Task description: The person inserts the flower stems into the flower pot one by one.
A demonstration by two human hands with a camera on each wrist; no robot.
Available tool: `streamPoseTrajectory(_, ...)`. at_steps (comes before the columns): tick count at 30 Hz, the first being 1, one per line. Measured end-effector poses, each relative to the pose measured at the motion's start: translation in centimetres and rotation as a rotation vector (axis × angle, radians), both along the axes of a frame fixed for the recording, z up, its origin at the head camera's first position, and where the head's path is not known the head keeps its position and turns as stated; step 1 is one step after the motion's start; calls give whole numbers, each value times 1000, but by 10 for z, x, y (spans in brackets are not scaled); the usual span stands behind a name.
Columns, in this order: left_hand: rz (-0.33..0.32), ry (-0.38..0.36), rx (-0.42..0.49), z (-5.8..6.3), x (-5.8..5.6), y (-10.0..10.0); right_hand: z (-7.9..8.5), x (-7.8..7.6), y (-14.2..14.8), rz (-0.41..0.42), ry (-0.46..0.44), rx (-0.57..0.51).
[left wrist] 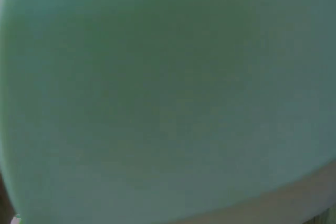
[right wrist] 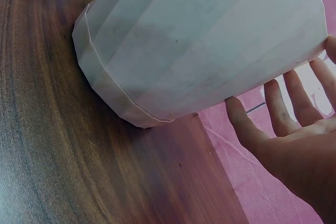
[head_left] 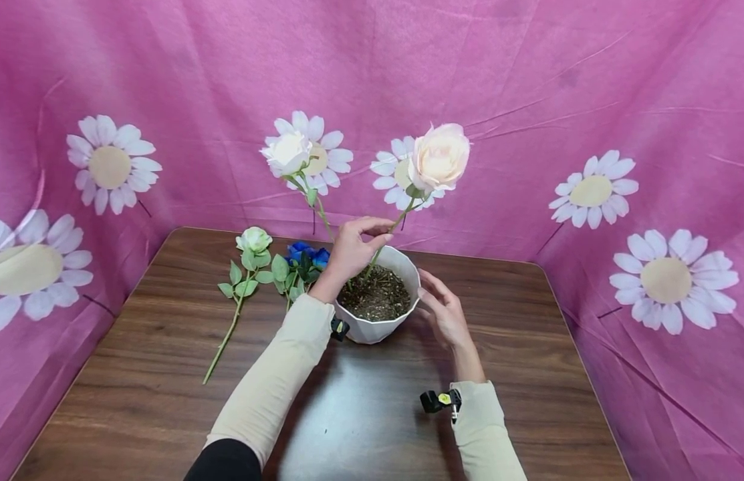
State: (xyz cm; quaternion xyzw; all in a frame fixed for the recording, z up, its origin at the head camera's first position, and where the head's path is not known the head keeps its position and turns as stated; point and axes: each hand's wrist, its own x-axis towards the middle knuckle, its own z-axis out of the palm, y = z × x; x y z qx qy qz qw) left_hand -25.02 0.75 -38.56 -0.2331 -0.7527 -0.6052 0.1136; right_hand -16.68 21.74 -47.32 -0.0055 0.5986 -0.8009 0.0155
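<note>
Between thumb and fingers my left hand pinches the stem of a pale pink rose, which stands over the soil in a white faceted pot. Slightly behind that hand a white rose rises on its own stem, leaning left; the stem's lower part is hidden by the hand. At the pot's right side is my right hand, its fingertips resting against the outer wall with fingers spread, as the right wrist view also shows. A blurred pale surface fills nearly all of the left wrist view.
A greenish-white rose with a long leafy stem lies on the brown wooden table, left of the pot. Next to it lie blue flowers, partly behind my left arm. A pink curtain printed with daisies surrounds the table.
</note>
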Motion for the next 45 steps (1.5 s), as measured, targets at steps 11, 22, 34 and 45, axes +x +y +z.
streamPoseTrajectory(11, 9, -118, -19, -16, -6, -9, 0, -1, -1, 6, 9, 7)
streamPoseTrajectory(22, 53, -116, -128, -19, 0, -9, 0, 1, -3, -10, 0, -1)
streamPoseTrajectory(34, 111, 7, -221, -28, 1, -16, -1, 1, -1, -1, 16, -7)
streamPoseTrajectory(45, 68, -25, -297, -26, 1, -21, -3, 0, -1, -7, 17, -11)
